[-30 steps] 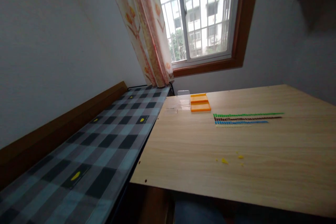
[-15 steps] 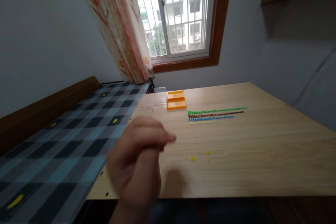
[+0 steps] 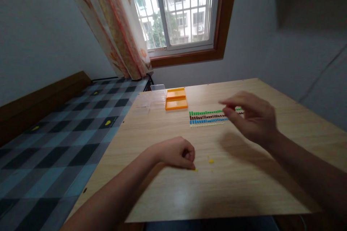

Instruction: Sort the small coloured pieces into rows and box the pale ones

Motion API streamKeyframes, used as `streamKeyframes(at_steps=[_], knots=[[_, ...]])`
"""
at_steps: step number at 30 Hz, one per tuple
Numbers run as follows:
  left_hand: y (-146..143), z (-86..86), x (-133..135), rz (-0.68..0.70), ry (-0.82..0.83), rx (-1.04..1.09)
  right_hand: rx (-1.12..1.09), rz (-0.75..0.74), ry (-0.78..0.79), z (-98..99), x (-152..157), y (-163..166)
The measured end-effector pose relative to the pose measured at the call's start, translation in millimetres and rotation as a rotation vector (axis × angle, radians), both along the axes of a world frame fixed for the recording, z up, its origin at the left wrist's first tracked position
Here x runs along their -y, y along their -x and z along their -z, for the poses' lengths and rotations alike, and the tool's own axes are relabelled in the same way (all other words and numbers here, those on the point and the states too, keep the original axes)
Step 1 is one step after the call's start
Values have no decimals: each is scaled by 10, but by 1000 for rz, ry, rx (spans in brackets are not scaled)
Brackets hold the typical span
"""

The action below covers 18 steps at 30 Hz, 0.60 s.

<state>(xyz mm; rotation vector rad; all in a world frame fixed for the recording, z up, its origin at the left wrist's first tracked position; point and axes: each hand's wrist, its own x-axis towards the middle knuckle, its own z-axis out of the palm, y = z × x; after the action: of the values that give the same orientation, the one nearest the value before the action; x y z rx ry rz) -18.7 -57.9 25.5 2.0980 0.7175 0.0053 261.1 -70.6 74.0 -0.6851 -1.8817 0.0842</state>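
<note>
- At the near middle of the wooden table (image 3: 244,191), the left hand's fingertips (image 3: 190,158) are curled under into a loose fist, tips down on the wood.
- A tiny yellow bit (image 3: 194,170) peeks out just at those fingertips; whether it is pinched or only touched cannot be told.
- The left hand (image 3: 175,152) rests on the table, its forearm running back to the near left edge.
- Two more yellow crumbs (image 3: 210,160) lie loose just to the right of that fist, apart from it.
- Farther back, the right hand's fingers (image 3: 226,103) are loosely bent and slightly spread, thumb and forefinger apart and holding nothing.
- The right hand (image 3: 251,117) hovers over the right end of four thin rows of small pieces and hides that end.
- The rows lie side by side: green row (image 3: 204,112) farthest, then brown row (image 3: 203,117), blue row (image 3: 206,121), and a pale row (image 3: 204,125) nearest.
- Behind the rows' left end sits an orange tray (image 3: 176,99), with a clear box (image 3: 158,87) just beside it at the table's far left corner.
- Left of the table lies a checked bed cover (image 3: 67,133); a patterned curtain (image 3: 114,25) hangs by the window (image 3: 184,7).
</note>
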Motion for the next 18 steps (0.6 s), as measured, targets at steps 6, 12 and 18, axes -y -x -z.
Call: streamKeyframes(at_steps=[6, 12, 18], knots=[[54, 102, -9, -45, 19, 42, 486, -392, 393, 425, -33, -14], [107, 117, 32, -140, 61, 126, 655, -487, 639, 587, 114, 27], [124, 128, 27, -230, 132, 194, 697, -489, 595, 661, 141, 79]])
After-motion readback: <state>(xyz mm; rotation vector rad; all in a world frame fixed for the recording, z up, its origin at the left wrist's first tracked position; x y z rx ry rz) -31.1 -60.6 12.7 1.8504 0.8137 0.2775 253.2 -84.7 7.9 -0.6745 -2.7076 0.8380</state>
